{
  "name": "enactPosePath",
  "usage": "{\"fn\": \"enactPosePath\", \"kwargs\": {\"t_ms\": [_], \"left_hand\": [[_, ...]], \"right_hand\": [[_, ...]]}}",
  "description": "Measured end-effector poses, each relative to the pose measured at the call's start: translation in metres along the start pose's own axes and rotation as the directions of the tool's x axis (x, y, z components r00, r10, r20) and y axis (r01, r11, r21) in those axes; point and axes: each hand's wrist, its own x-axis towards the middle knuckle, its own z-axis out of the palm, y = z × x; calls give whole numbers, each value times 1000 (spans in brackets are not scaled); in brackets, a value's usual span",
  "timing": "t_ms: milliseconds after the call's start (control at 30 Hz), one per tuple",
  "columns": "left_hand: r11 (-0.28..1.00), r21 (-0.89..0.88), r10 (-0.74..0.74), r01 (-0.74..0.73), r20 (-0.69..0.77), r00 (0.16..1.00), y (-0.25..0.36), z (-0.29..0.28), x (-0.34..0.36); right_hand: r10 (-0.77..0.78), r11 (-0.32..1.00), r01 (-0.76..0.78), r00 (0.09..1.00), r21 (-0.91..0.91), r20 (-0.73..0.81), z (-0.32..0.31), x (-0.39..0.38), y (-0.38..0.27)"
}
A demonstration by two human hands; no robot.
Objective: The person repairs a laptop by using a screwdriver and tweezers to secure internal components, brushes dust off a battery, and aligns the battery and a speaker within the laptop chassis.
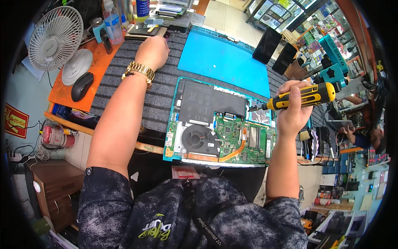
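Note:
In front of me lies an opened laptop base, its inside facing up. A black battery, a round fan, a copper heat pipe and a green circuit board show in it. My right hand is closed around a yellow-and-black screwdriver, held slantwise over the laptop's right side. Its tip is close to the battery's right edge; whether it touches cannot be made out. My left hand reaches to the back of the bench, by a stack of flat devices. Its fingers are hidden behind the hand.
A blue work mat lies beyond the laptop on a grey ribbed cloth. At left are a white fan, a black mouse and a bottle. Two dark phones and a teal stand are at right.

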Motion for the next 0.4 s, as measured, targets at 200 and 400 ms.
{"fn": "enactPosePath", "kwargs": {"t_ms": [200,400], "left_hand": [[1000,-20,-22,23,12,1000,13,-9,-3],[741,-671,170,16,211,963,45,-16,-13]], "right_hand": [[-62,997,65,996,42,-67,13,14,-10],[-108,980,136,977,144,-186,41,29,-18]]}}
